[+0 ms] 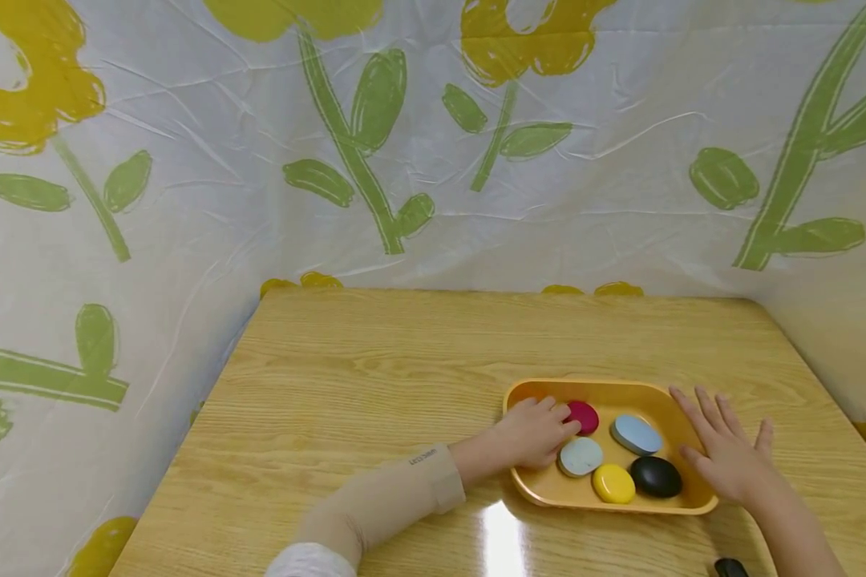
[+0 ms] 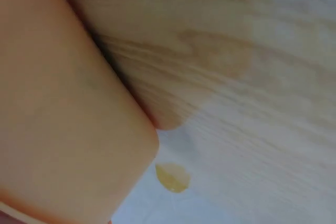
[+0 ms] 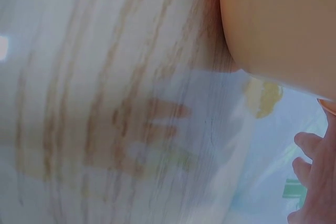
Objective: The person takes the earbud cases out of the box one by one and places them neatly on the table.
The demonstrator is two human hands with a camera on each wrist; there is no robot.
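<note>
An orange-yellow oblong tray (image 1: 563, 503) lies on the wooden table with several smooth, rounded pieces in it. My left hand (image 1: 534, 433) reaches over the tray's left rim. Its bent fingers are close beside a dark red piece (image 1: 583, 417) and a pale grey-green oval (image 1: 580, 456); whether they grip anything I cannot tell. At the right end my right hand (image 1: 729, 457) is spread, overlapping the rim, with its thumb inward. Also in the tray are a light blue oval (image 1: 637, 434), a yellow disc (image 1: 613, 484) and a black oval (image 1: 656, 477).
The wooden table (image 1: 375, 361) extends to the left of the tray and behind it. A small black object (image 1: 730, 567) lies at the near edge, below the right hand. Flower-printed white cloth (image 1: 548, 216) hangs at the back and both sides.
</note>
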